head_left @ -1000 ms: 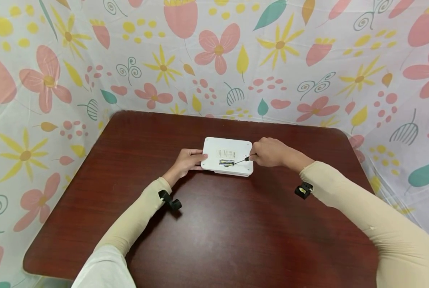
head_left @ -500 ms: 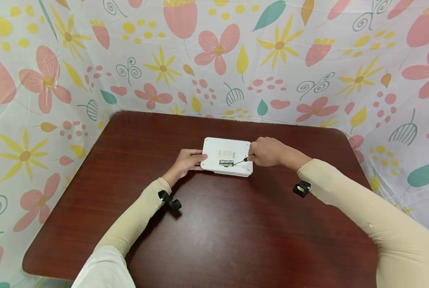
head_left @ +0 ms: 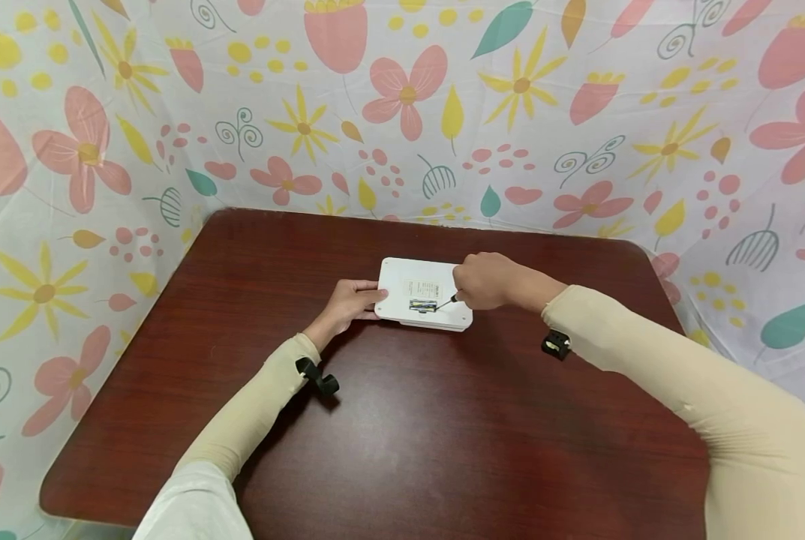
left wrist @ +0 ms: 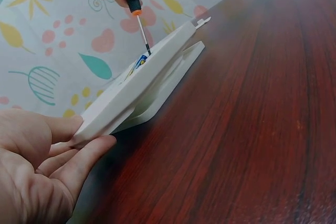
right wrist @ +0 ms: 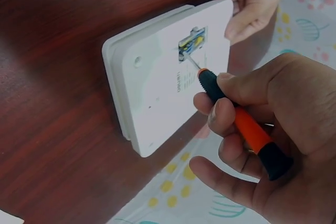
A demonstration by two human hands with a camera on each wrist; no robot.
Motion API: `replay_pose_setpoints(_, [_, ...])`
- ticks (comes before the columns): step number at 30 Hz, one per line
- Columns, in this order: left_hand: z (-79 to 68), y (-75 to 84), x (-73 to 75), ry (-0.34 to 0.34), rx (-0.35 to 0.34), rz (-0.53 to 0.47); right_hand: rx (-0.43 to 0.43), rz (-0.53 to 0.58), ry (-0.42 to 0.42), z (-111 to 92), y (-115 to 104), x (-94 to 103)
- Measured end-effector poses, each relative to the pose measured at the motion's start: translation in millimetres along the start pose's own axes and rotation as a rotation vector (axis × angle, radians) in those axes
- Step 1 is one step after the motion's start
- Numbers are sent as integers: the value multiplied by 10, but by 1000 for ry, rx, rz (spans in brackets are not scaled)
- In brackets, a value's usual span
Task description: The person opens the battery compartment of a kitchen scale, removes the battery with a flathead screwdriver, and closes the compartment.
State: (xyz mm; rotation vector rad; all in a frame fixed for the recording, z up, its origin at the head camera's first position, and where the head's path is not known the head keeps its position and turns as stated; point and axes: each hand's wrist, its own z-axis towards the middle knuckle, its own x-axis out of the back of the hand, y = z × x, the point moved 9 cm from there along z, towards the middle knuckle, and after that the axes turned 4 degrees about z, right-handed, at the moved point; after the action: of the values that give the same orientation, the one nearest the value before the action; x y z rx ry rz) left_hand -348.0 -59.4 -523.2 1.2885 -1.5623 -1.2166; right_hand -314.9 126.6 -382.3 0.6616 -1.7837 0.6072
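Observation:
A white flat device [head_left: 402, 271] lies with its labelled underside up on the table, its battery compartment uncovered. Blue-and-yellow batteries [right wrist: 193, 42] show in that opening. My left hand [head_left: 350, 303] grips the device's left edge; in the left wrist view the thumb [left wrist: 65, 128] is on one face and fingers lie on the other. My right hand [head_left: 486, 281] holds a small screwdriver [right wrist: 251, 127] with an orange and black handle. Its thin metal tip reaches into the compartment at one end of the batteries. Whether it touches a battery is too small to tell.
The dark red-brown wooden table [head_left: 402, 420] has rounded corners. A flower-printed cloth [head_left: 402, 150] hangs along its back and sides. Black camera mounts sit on both wrists, over beige sleeves [head_left: 260, 405].
My right hand has shifted a little to the left over the device with the screwdriver, whose tip stays at the battery opening. The left hand and the device look the same.

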Motion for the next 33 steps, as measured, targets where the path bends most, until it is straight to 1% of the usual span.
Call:
replay_pose_setpoints(4, [-5, -8, 6, 3, 3, -6, -7, -20, -33, 36, -32, -2])
replay_pose_setpoints(10, [-12, -7, -3, -3, 5, -15, -36, 11, -74, 37, 22, -53])
replay_pose_setpoints(17, [3, -4, 0, -7, 5, -13, 26, 47, -32, -2, 21, -43])
replay_pose_setpoints(19, [11, -8, 3, -8, 6, -15, 32, 55, -29, -8, 20, -39])
replay_pose_setpoints(23, [18, -14, 8, -6, 8, -18, 38, 55, -34, 0, 3, -29])
replay_pose_setpoints(28, [17, -19, 12, -4, 6, -13, 41, 12, -42, 34, -36, -7])
replay_pose_setpoints(33, [17, -20, 9, -6, 11, -9, 19, 6, -77, 38, -25, -23])
